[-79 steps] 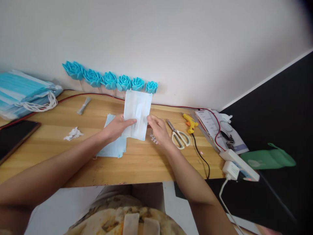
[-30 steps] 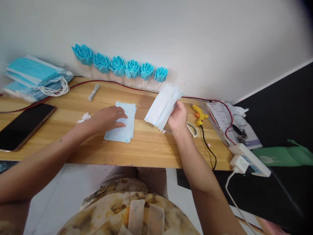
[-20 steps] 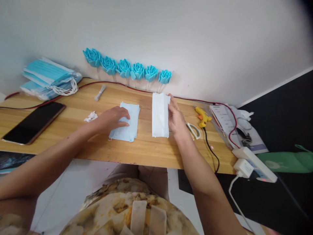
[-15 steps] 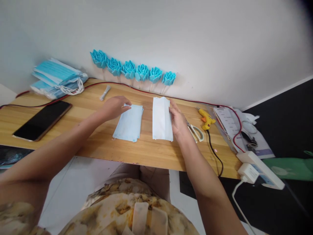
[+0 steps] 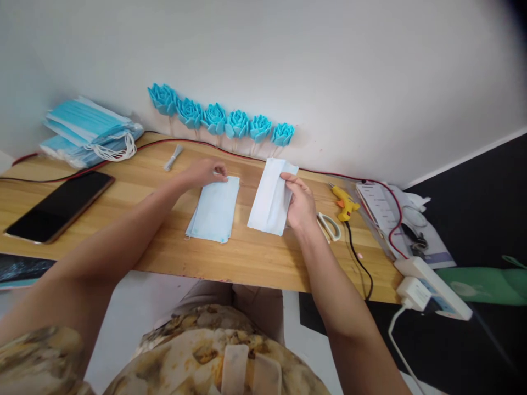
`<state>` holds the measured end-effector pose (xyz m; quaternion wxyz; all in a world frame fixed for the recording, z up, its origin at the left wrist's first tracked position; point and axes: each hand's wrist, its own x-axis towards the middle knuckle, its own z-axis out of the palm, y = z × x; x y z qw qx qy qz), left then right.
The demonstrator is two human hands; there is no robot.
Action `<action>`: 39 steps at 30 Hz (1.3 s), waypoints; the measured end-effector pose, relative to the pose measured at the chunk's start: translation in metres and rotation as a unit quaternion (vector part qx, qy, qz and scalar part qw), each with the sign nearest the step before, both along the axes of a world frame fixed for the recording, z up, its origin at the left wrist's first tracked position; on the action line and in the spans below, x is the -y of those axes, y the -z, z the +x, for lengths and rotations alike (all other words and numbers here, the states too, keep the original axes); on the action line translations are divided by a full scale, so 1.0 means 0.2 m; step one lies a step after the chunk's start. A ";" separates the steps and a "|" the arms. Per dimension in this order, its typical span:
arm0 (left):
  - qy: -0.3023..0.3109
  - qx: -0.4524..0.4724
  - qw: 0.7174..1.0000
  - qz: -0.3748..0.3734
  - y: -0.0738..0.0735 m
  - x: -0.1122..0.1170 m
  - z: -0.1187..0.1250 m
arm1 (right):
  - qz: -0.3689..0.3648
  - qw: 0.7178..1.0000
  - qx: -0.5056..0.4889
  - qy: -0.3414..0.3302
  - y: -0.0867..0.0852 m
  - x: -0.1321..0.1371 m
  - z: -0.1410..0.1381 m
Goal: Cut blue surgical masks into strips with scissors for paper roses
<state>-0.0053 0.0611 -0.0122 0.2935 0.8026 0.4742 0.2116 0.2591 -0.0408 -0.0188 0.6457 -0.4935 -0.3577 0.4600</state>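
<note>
My right hand point(image 5: 301, 206) holds a white fabric sheet point(image 5: 267, 203), thumb across its front and the other fingers mostly behind it. The sheet is tilted, has a lengthwise crease, and looks like a face mask opened flat. Left of it, a stack of light blue fabric sheets point(image 5: 214, 214) lies slightly fanned on the wooden table point(image 5: 247, 260). At the stack's top edge my left hand point(image 5: 209, 171) is curled, its thumb and fingertips pinched on the upper sheet. White-handled scissors point(image 5: 329, 227) lie partly hidden behind my right wrist.
Several blue fabric roses point(image 5: 214, 117) on sticks lean along the wall. At left are piled face masks point(image 5: 88, 129), a phone point(image 5: 60, 206) and a small bundle of ties point(image 5: 173, 158). A yellow glue gun point(image 5: 345, 203), papers point(image 5: 373, 203) and a power strip point(image 5: 436, 288) are at right.
My right hand has tilted the white sheet, its thumb now across the front. My left hand has shifted slightly right and curled its fingers at the stack's top edge.
</note>
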 end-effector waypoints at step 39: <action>-0.082 0.051 0.995 -0.036 -0.14 0.17 -0.12 | 0.049 0.996 -0.054 0.052 -0.01 0.01 -0.06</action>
